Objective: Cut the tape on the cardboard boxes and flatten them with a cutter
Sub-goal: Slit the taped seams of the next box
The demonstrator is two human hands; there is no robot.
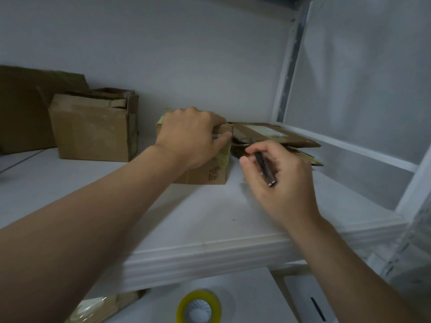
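Note:
A small taped cardboard box stands on the white shelf. My left hand grips its top, fingers curled over the upper right edge. Just right of the box, my right hand holds a dark cutter, its blade end pointing up toward the box's right side; the tip is hidden by my fingers. Behind my right hand lies a stack of flattened cardboard.
An open, larger cardboard box stands at the back left, with another brown box behind it. A shelf post rises at the right. Below the shelf lie a yellow tape roll and flattened cardboard.

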